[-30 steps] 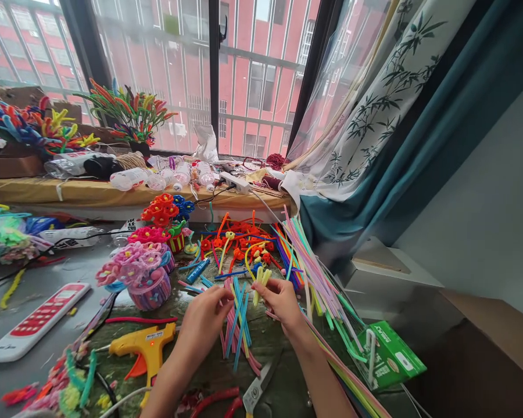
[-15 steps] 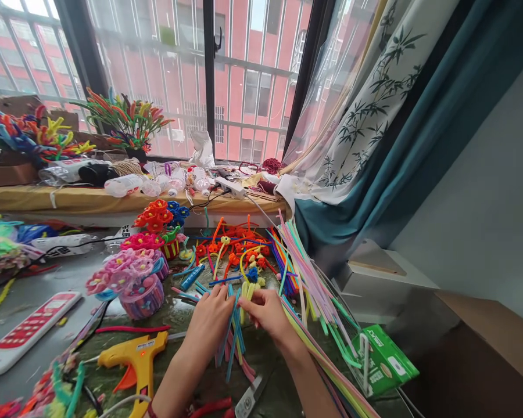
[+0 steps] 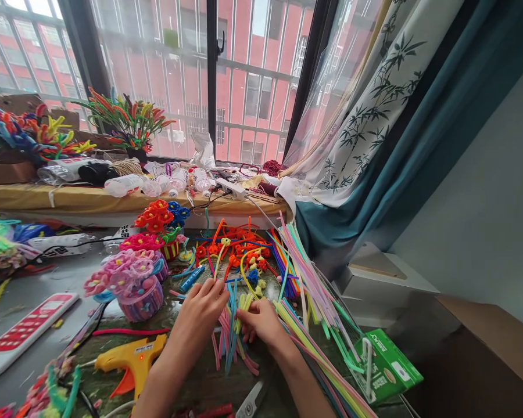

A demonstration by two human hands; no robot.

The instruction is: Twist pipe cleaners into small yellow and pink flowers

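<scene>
My right hand [image 3: 262,323] is closed on a small bundle of short yellow pipe cleaners [image 3: 245,304], held upright between thumb and fingers. To its left, my left hand [image 3: 204,303] is curled with its fingers together; whatever it may hold is hidden beneath them. Between and below both hands lie cut blue pipe cleaners [image 3: 232,337] and pink pipe cleaners [image 3: 224,328]. A pair of scissors [image 3: 249,400] rests near the front edge of view. Just beyond the left hand is a blue tube [image 3: 192,278].
A yellow glue gun [image 3: 133,361] with a lit red light lies left of my arms. Pipe-cleaner flower pots [image 3: 140,299] and a white remote [image 3: 28,334] stand farther left. Long pipe cleaners [image 3: 314,278] and a green box [image 3: 390,366] are at right. Orange pieces [image 3: 244,247] lie behind.
My left hand has moved left and slightly toward me, away from the blue pieces, uncovering more pink ones. The right hand, with the yellow bundle, has dropped slightly toward me.
</scene>
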